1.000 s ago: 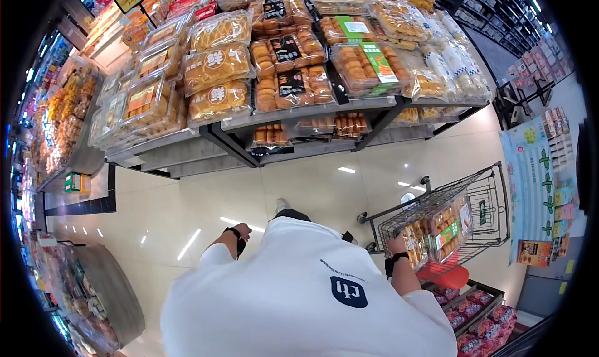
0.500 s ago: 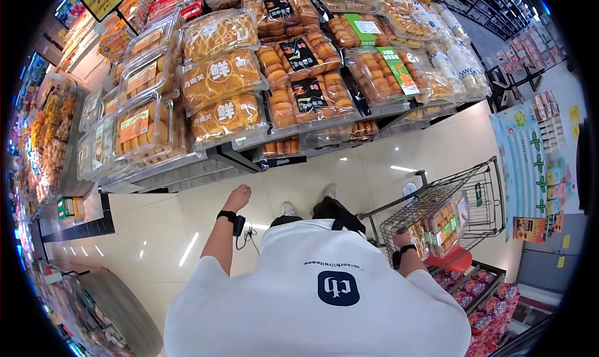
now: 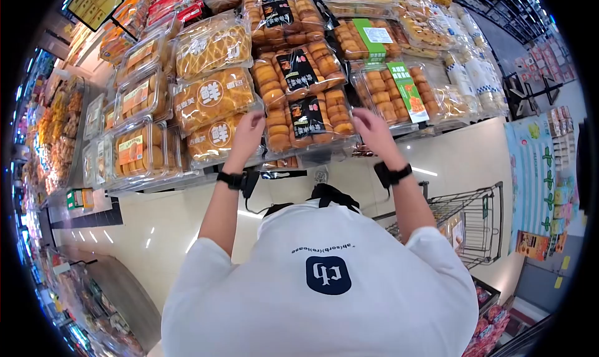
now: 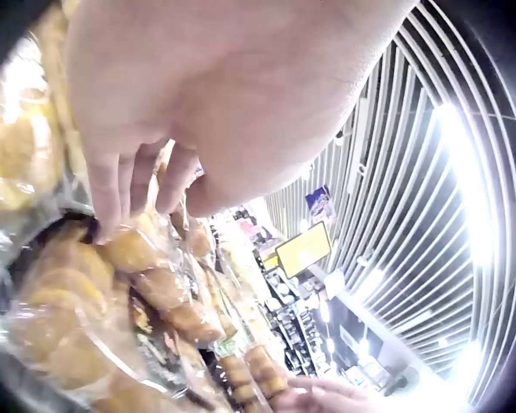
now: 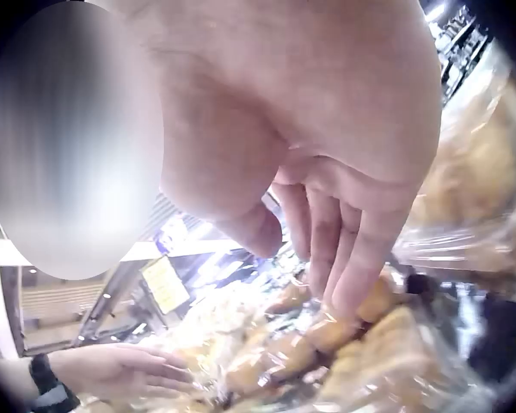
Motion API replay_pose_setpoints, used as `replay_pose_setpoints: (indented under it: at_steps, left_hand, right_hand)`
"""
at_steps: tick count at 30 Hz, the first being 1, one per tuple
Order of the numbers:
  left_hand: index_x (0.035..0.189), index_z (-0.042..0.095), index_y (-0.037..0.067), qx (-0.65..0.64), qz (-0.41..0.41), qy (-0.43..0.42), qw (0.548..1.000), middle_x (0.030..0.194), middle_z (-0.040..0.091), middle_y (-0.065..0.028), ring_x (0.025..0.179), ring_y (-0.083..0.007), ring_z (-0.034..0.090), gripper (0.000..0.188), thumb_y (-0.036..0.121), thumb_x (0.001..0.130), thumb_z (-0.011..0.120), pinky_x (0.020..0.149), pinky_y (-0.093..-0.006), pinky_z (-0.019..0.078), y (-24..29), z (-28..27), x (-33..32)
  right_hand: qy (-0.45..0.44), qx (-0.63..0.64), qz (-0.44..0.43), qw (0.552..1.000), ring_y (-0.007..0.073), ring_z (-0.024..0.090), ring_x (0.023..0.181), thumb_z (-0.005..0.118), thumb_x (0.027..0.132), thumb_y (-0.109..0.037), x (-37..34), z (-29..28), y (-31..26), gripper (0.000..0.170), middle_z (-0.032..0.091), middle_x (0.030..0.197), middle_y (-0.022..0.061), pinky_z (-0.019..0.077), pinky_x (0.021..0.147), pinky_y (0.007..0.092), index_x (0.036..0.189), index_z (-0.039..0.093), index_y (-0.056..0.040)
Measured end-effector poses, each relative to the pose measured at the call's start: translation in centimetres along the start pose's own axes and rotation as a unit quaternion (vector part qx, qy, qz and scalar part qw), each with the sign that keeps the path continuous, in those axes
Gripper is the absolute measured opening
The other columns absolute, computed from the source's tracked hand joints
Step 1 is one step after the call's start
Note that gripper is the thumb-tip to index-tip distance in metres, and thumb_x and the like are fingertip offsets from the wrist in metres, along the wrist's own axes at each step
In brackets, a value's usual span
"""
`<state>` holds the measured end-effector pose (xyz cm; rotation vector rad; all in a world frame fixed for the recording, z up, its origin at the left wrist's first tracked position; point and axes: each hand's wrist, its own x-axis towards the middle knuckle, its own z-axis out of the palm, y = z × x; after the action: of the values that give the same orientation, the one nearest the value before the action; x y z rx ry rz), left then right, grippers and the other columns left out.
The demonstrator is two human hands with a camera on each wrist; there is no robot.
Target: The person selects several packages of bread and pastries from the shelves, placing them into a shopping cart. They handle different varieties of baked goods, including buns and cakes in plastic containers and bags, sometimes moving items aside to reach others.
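Observation:
A clear-wrapped pack of round golden buns (image 3: 307, 119) with a black label lies at the front edge of the display. My left hand (image 3: 251, 134) is at its left side, fingertips right by the wrapping. On the opposite side, my right hand (image 3: 374, 134) reaches toward the pack's right edge with loosely bent fingers. Close up in the left wrist view, the fingers (image 4: 112, 185) point down beside the wrapped buns (image 4: 159, 284). The right wrist view likewise has lightly bent fingers (image 5: 357, 267) over bun packs (image 5: 284, 357), with the left hand across from them.
Stacked packs of flat bread (image 3: 211, 101) stand left of the buns, clear boxes (image 3: 140, 148) farther left. A green-labelled bun box (image 3: 396, 92) lies on the right. Behind my right arm is a wire shopping cart (image 3: 483, 223) on the tiled floor.
My right hand has left the cart and come up to the display. The left hand has risen from beside my body to the bun pack, and the shelf is nearer.

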<state>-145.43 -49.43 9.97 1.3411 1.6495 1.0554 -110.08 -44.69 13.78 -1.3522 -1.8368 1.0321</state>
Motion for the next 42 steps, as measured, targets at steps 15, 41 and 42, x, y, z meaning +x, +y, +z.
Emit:
replay_pose_setpoints:
  at_steps: [15, 41, 42]
  left_hand:
    - [0.126, 0.032, -0.006, 0.276, -0.147, 0.030, 0.949, 0.107, 0.059, -0.0355, 0.098, -0.0472, 0.060, 0.071, 0.045, 0.085, 0.057, 0.089, -0.0523, 0.0447, 4.2, 4.9, 10.7]
    - [0.137, 0.032, -0.011, -0.073, 0.070, 0.216, 0.971, 0.132, 0.050, -0.0251, 0.117, -0.0337, 0.053, 0.072, 0.040, 0.093, 0.058, 0.101, -0.0389, 0.0390, 4.3, 4.6, 9.1]
    - [0.132, 0.041, -0.009, -0.184, 0.034, 0.120, 0.975, 0.125, 0.055, -0.0199, 0.112, -0.0272, 0.054, 0.064, 0.039, 0.094, 0.058, 0.098, -0.0350, 0.0414, 4.0, 4.1, 9.3]
  right_hand:
    - [-0.070, -0.226, 0.252, 0.938, 0.0480, 0.040, 0.127, 0.056, 0.083, -0.049, 23.9, 7.2, 3.1, 0.083, 0.044, 0.133, 0.0353, 0.0371, 0.103, 0.0521, 0.138, 0.026, 0.0052]
    - [0.101, 0.101, -0.005, 0.990, 0.0182, 0.060, 0.099, 0.082, 0.073, -0.033, 10.8, -1.6, -12.6, 0.073, 0.061, 0.113, 0.0138, 0.0492, 0.085, 0.0307, 0.124, 0.047, 0.0059]
    - [0.094, 0.168, 0.000, 0.981, 0.0156, 0.061, 0.096, 0.081, 0.075, -0.028, 8.9, -2.3, -13.9, 0.066, 0.062, 0.111, 0.0115, 0.0499, 0.084, 0.0295, 0.123, 0.049, 0.0051]
